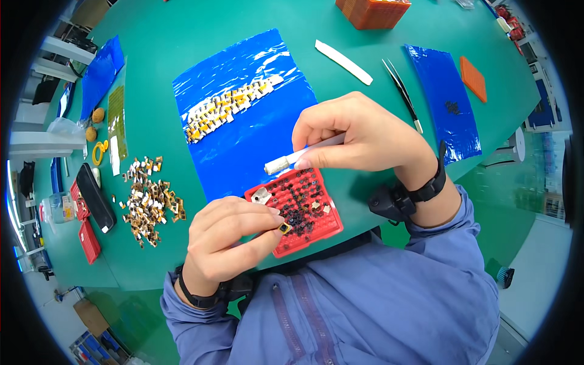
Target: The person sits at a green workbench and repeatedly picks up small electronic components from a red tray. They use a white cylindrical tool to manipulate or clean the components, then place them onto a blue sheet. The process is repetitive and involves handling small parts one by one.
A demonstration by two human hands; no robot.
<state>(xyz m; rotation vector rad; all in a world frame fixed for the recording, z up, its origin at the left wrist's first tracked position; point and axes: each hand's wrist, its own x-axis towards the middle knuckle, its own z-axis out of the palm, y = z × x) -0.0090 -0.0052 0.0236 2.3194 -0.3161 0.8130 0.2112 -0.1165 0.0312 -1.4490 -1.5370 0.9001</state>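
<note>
My left hand [225,237] pinches a small square gold-rimmed part with a dark centre [285,228] between thumb and fingertips, over the near-left part of a red tray [333,230]. My right hand [359,134] grips a white stick-like tool [278,165] with a thick, pale silvery end. That end points left, above the tray's far edge and apart from the left hand's part. Small black round pieces [295,219] are heaped in the tray and stand in rows on its pegs. A silvery metal piece [261,196] lies at the tray's far left corner.
Beyond my hands, a blue sheet [243,140] carries rows of small white-and-gold parts [228,109]. A loose pile of similar parts [149,204] lies left. Tweezers [403,94], a white strip [344,62], another blue sheet [447,103] and an orange box [372,13] sit farther off.
</note>
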